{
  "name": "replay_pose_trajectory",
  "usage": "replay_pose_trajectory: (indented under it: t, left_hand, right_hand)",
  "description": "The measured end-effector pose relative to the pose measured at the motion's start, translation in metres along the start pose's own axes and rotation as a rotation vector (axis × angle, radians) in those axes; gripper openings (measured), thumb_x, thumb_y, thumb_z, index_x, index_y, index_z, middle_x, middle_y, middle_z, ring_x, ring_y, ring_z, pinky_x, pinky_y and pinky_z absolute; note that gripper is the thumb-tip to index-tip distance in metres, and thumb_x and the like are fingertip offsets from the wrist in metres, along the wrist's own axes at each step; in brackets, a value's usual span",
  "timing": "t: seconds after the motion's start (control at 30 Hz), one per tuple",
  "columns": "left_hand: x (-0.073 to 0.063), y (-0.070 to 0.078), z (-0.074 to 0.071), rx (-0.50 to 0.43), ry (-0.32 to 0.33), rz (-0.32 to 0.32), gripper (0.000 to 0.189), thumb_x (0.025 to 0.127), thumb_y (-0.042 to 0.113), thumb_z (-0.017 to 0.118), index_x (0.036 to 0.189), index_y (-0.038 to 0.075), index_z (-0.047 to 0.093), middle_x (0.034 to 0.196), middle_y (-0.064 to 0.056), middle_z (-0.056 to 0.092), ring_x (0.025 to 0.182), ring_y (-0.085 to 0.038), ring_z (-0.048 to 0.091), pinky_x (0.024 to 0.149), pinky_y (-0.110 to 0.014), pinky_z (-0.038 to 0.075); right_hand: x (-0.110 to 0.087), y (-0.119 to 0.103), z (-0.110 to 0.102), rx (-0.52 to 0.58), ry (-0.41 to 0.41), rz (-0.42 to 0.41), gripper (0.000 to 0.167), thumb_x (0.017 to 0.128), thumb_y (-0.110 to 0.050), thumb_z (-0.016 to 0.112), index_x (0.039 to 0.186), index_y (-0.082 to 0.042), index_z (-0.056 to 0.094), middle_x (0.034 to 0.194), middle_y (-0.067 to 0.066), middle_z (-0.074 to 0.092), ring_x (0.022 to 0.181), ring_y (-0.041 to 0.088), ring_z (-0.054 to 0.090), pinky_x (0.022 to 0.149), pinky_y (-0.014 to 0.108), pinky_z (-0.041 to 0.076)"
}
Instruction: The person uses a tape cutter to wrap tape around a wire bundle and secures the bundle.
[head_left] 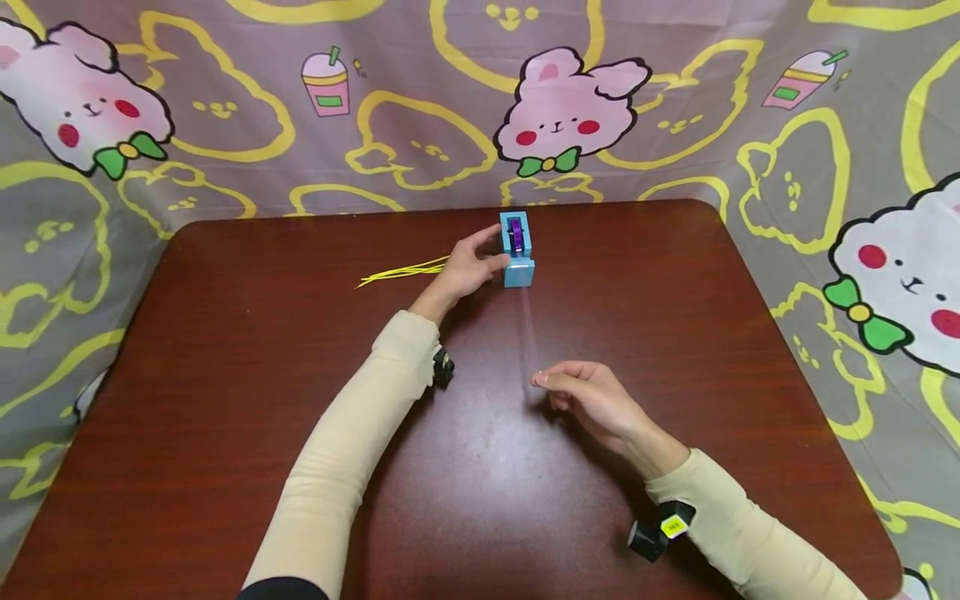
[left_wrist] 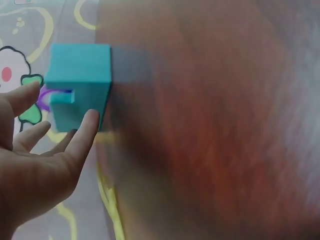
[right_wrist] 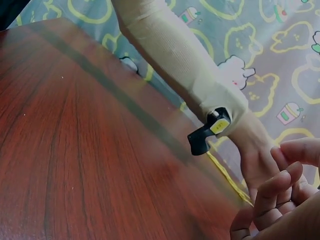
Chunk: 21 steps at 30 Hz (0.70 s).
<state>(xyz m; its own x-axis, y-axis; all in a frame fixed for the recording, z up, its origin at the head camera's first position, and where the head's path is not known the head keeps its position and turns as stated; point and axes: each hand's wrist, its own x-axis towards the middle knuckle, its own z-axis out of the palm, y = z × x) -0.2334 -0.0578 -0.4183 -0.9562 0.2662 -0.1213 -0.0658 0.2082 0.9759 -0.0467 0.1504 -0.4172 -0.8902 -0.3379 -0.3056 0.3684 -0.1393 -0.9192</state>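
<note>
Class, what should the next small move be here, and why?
Probably the right hand should angle the clear tape down over the front edge of the blue dispenser to tear it: the tape stretches from dispenser to right hand, while the left hand touches the dispenser's side.

I lose one end of the thin, bright yellow strands (head_left: 401, 272) behind the left hand (head_left: 468, 268). The faint, clear plastic strip (head_left: 529, 329) blurs near the right hand (head_left: 596, 404), which my right wrist view crops at its edge.
</note>
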Motion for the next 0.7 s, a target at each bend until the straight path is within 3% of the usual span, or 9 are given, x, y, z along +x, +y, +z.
replay_pose_trajectory:
  t: [0.13,0.3,0.5,0.7]
  left_hand:
    - [-0.005,0.005,-0.017,0.138,0.027,0.092,0.057,0.097,0.009,0.067,0.150,0.005,0.046,0.145,-0.018,0.051,0.126,-0.031,0.054,0.096,-0.042,0.049]
    - [-0.014,0.003,-0.056,0.344,0.038,0.155,0.058,0.095,0.007,0.069,0.148,0.002,0.048,0.143,-0.021,0.052,0.134,-0.034,0.045,0.108,-0.045,0.038]
    - [-0.026,-0.014,-0.105,0.514,0.051,0.132,0.063,0.090,0.005,0.074,0.147,-0.001,0.047,0.145,-0.020,0.051,0.138,-0.034,0.041,0.113,-0.045,0.031]
    - [-0.035,-0.031,-0.135,0.610,0.017,0.053,0.065,0.090,0.008,0.075,0.148,-0.001,0.046,0.145,-0.021,0.048,0.136,-0.036,0.042,0.111,-0.048,0.034]
  right_hand:
    - [-0.001,-0.001,0.001,-0.008,0.001,0.005,0.016,0.096,-0.007,0.065,0.085,-0.012,0.077,0.076,-0.001,0.063,0.064,0.012,0.045,0.068,0.028,0.038]
    - [-0.001,-0.001,0.000,-0.005,-0.012,-0.011,0.018,0.096,-0.006,0.065,0.085,-0.013,0.077,0.073,-0.002,0.060,0.064,0.012,0.045,0.068,0.027,0.038]
    - [-0.002,-0.001,-0.002,-0.003,-0.016,-0.019,0.018,0.096,-0.005,0.065,0.084,-0.012,0.076,0.072,-0.002,0.059,0.064,0.010,0.044,0.067,0.026,0.038]
    - [-0.001,0.000,-0.001,-0.005,-0.010,-0.008,0.020,0.096,-0.005,0.064,0.083,-0.014,0.076,0.074,-0.002,0.062,0.063,0.010,0.045,0.066,0.025,0.038]
